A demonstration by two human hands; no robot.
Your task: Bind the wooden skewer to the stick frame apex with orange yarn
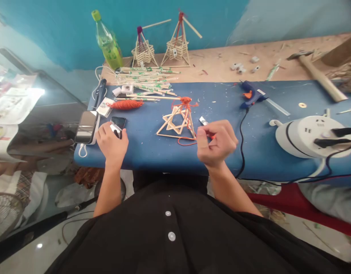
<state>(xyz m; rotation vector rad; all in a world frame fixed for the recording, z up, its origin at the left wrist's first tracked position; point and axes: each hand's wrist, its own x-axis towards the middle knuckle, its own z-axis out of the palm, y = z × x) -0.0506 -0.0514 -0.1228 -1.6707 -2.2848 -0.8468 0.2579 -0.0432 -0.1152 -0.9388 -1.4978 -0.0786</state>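
A small pyramid frame of wooden sticks [168,135] stands on the blue mat, with a star of sticks inside and an orange yarn wrapping [186,101] at its peak. A loose strand of orange yarn [186,144] loops from its base to my right hand [218,144], whose fingers are pinched together on it. Just behind that hand a white-tipped object [203,120] shows, mostly hidden. My left hand [111,142] curls around a small white-and-black object [116,130] that I cannot make out, beside a dark rectangular device [118,121].
Orange yarn bundle [126,104], wrapped sticks [146,82] and a green bottle [109,43] lie or stand behind. Two finished-looking stick pyramids [175,49] are at the wall. At right are a glue gun [251,95], its cord, a hammer [320,74] and a white power strip [309,135].
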